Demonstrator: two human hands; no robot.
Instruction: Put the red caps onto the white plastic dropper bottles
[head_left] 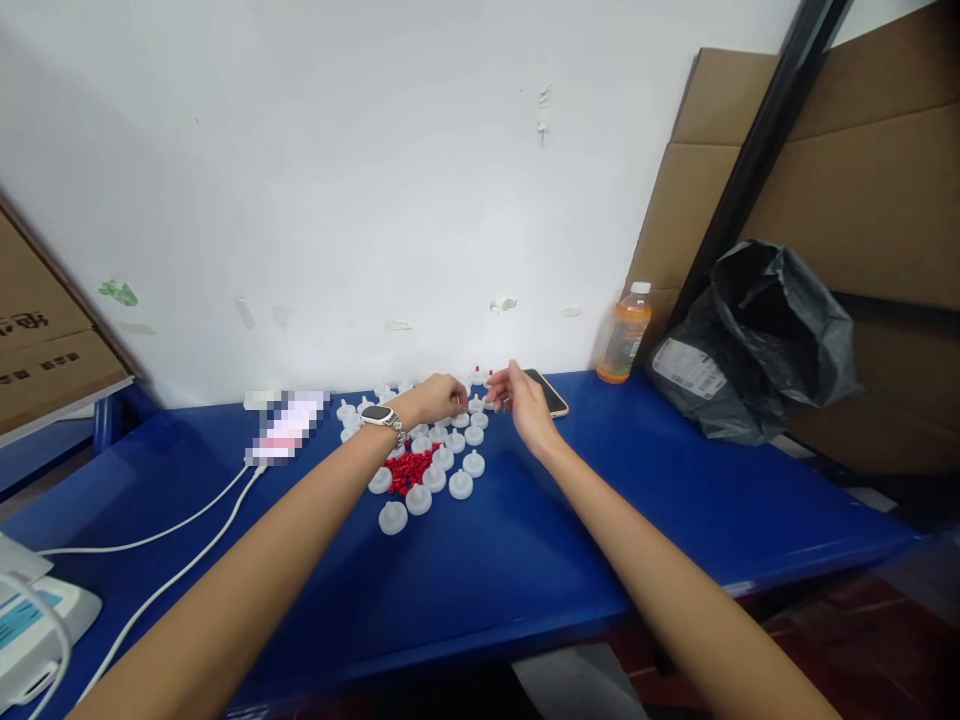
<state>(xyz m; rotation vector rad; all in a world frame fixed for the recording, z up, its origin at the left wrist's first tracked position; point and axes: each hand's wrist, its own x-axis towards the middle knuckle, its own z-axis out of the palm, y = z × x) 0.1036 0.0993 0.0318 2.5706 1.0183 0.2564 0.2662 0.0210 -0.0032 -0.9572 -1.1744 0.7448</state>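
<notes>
White plastic caps [439, 455], round with a small spout on top, spread in loose rows across the middle of a blue desk [675, 500]. Among them, a small heap of red plugs [409, 468], ringed by caps on the near side. A few caps at the far end topped in red, close to the wall.

Left hand [439, 397] lowered over the far rows, fingers curled down and pressed together on the caps; too small to tell whether one cap is pinched or merely touched. Silver watch [382, 417] on that wrist. Right hand [525, 400] raised just beside it, across a narrow gap, thumb and fingertips drawn close around something tiny near the red-topped caps; exact grip not clear at this size.

Just behind the right hand, a phone [553, 393] flat on the desk, dark screen up. Farther right against the wall, an upright clear bottle [625, 345] with a white cap, nearly full of orange liquid. Beside it, a crumpled black plastic bag [757, 345] with a white label, mouth gaping, contents hidden. Flattened cardboard [862, 170] propped behind the bag.

Left of the caps, a blurred pink-and-white object [289, 428] with two white cables [180, 530] trailing toward the near left corner, where part of a white device [37, 625] shows. Brown carton [41, 340] at far left, closed. White wall [375, 180] behind everything.
</notes>
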